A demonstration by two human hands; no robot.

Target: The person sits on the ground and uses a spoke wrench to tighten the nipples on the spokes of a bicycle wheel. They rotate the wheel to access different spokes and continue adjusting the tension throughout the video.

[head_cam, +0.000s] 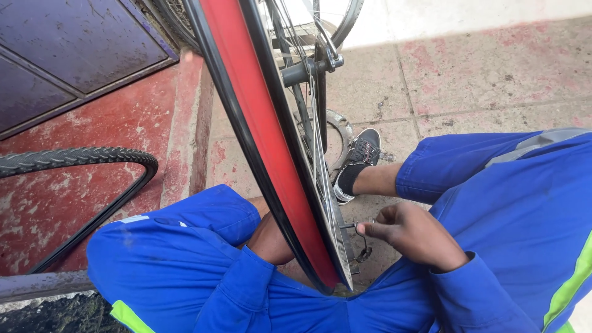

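Note:
A bare bicycle wheel rim lined with a red rim strip stands upright between my knees, spokes and hub axle on its right side. My right hand pinches a small metal valve stem that sticks out of the rim among the spokes. My left hand is behind the rim's left side, mostly hidden; it seems to steady the rim. Both my arms wear blue sleeves.
A black tyre lies on the red raised step at left. My foot in a black shoe rests on the paved ground beside a curved metal part. A dark metal door panel is upper left.

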